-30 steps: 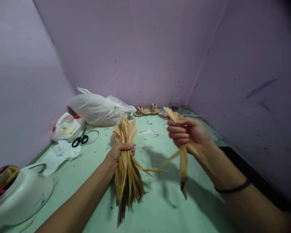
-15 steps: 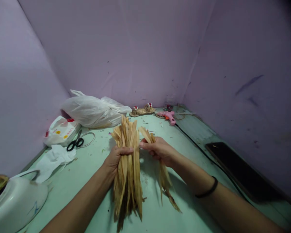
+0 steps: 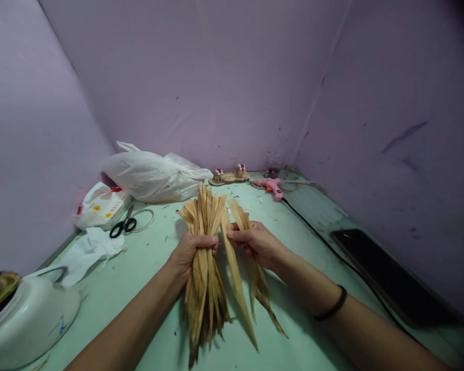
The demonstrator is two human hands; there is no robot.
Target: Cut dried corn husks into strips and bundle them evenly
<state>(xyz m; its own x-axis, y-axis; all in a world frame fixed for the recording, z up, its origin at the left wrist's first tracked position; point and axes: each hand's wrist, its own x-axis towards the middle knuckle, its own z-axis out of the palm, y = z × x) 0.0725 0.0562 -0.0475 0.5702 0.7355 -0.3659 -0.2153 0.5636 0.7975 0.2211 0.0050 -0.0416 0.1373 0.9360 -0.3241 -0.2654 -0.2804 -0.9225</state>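
A thick bundle of dried corn husk strips (image 3: 204, 288) hangs upright in my left hand (image 3: 191, 252), the thumb pressed across its front. My right hand (image 3: 255, 239), with a dark band on its wrist, pinches a few husk strips (image 3: 258, 283) just to the right of the bundle. One long pale strip (image 3: 235, 283) runs between thumb and finger of that hand and slants down to the right, apart from the bundle's lower part. Near its top this strip lies close beside the bundle; whether they touch there I cannot tell.
On the pale green table lie black-handled scissors (image 3: 123, 224), a tissue pack (image 3: 102, 206), crumpled paper (image 3: 93, 250) and a white bowl (image 3: 34, 319) at left. Behind stand a white plastic bag (image 3: 154, 175) and woven ornament (image 3: 229, 178). Right are a pink glue gun (image 3: 270, 186), its cord and a dark phone-like slab (image 3: 386, 278).
My right hand has taken hold of another strip at the bundle's right side, and its lower end has swung away to the right. My left hand keeps its grip on the bundle.
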